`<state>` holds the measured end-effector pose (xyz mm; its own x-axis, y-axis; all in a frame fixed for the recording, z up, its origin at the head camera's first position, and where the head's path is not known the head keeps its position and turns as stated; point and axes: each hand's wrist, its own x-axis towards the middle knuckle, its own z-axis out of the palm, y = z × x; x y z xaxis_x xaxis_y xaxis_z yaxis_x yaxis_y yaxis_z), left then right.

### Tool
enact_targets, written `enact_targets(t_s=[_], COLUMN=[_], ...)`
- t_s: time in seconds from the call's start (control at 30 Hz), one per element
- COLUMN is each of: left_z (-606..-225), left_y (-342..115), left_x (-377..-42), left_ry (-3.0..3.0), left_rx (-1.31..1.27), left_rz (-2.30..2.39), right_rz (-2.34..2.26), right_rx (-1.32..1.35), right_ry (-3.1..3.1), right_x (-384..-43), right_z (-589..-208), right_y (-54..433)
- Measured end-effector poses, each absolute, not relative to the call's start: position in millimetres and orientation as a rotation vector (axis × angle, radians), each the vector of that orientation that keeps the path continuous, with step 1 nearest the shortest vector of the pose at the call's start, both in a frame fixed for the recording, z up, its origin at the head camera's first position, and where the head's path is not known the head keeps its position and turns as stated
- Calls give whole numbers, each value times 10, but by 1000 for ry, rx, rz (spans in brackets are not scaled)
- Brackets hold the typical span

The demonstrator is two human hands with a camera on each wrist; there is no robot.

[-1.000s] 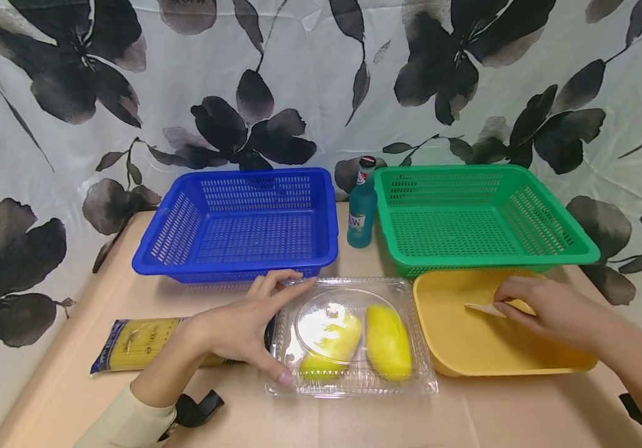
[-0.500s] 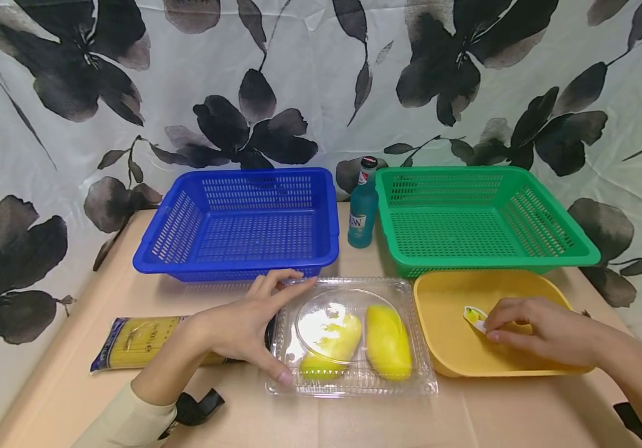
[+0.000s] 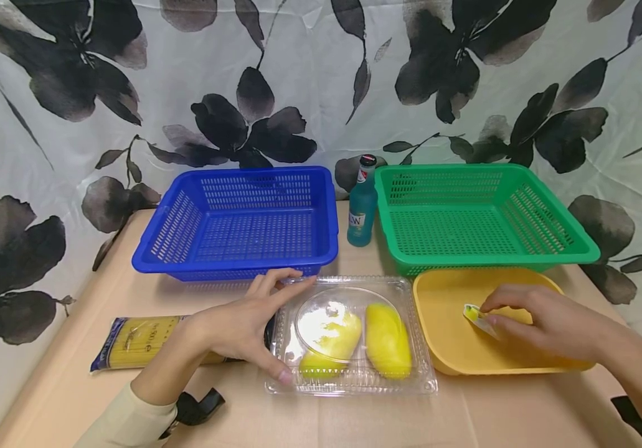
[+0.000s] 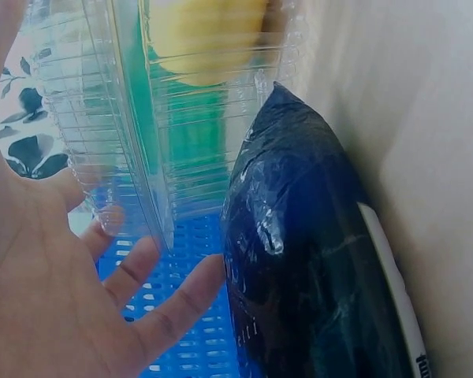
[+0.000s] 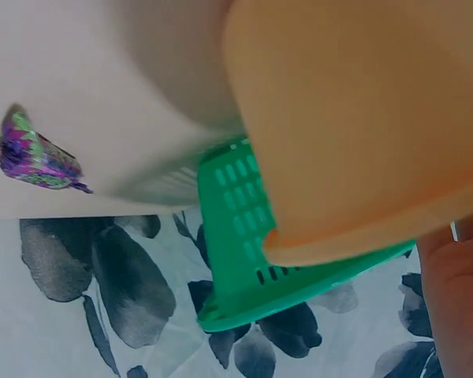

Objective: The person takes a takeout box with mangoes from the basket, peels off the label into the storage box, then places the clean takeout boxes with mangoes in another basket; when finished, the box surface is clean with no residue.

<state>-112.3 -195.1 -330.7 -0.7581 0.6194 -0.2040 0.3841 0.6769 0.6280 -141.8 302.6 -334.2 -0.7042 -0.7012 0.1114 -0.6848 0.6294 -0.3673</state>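
Observation:
My left hand (image 3: 248, 323) spans the left side of a clear plastic clamshell box (image 3: 354, 389). Its thumb rests on the front left corner and its outstretched index finger lies along the back left corner. Two yellow mangoes (image 3: 388, 342) show through the lid. In the left wrist view the fingers are spread beside the ribbed plastic, close to a dark blue packet end (image 4: 299, 236). My right hand (image 3: 545, 320) pinches a small white sticker-like piece (image 3: 474, 314) with a yellow-green print, over the yellow basin (image 3: 438, 348). The right wrist view shows only the hand's edge; its fingertips are hidden.
A bag of spaghetti (image 3: 138, 342) lies left, partly under the left forearm. Behind stand a blue basket (image 3: 236, 267), a blue bottle (image 3: 361, 211) and a green basket (image 3: 489, 258). A purple-green wrapped sweet (image 5: 39, 153) lies on the table in the right wrist view.
The small white piece has turned so that its printed side shows, and the right fingers have shifted slightly on it. My left hand and the clamshell box have stayed still.

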Motion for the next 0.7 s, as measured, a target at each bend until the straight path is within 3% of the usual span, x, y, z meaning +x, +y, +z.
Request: enact_targets(t_s=[0.7], left_z=[-3322], left_y=[-1962], left_x=[-1127], left_ry=[2493], left_rx=[790], left_rz=[798], right_rz=[-574], right_rx=[-1462], right_ry=[2817], right_x=[-1453], right_z=[-3063], right_y=[2544])
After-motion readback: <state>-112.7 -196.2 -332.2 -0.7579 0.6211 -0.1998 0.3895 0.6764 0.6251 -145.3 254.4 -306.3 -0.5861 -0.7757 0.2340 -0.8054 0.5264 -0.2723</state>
